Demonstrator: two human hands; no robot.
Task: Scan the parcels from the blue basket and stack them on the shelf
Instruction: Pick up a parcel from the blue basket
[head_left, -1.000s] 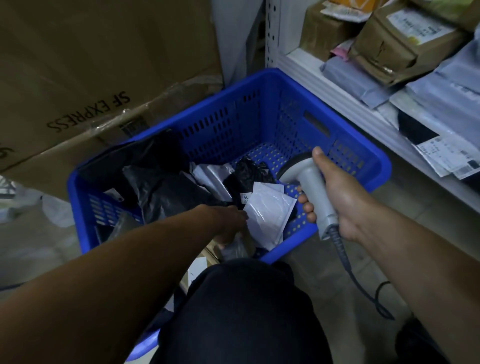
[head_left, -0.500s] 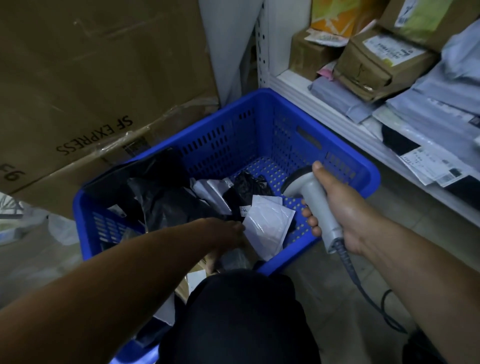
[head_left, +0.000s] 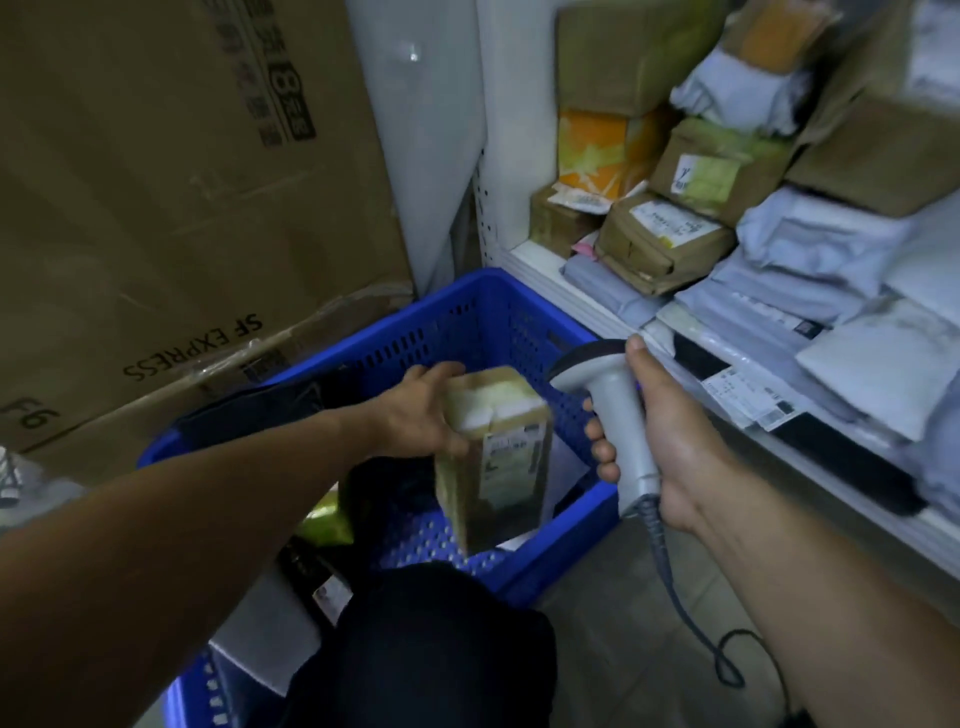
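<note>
My left hand (head_left: 415, 410) grips the top of a tall brown taped cardboard parcel (head_left: 493, 457), held upright above the blue basket (head_left: 467, 312); its white label faces right. My right hand (head_left: 670, 447) holds a grey handheld scanner (head_left: 613, 415) by the handle, its head just right of the parcel's top and its cord trailing down to the floor. Black and white bags lie in the basket below the parcel, partly hidden by my arm and knee. The white shelf (head_left: 587, 301) at the right carries stacked parcels.
A large brown SF EXPRESS carton (head_left: 171, 208) stands behind the basket at the left. The shelf holds brown boxes (head_left: 660, 239), an orange box (head_left: 602, 150) and grey mailer bags (head_left: 821, 249). My dark-clothed knee (head_left: 426, 649) covers the basket's near edge.
My left hand has lifted a brown box parcel out of the basket and holds it up beside the scanner. The view has tilted up, showing more of the shelf.
</note>
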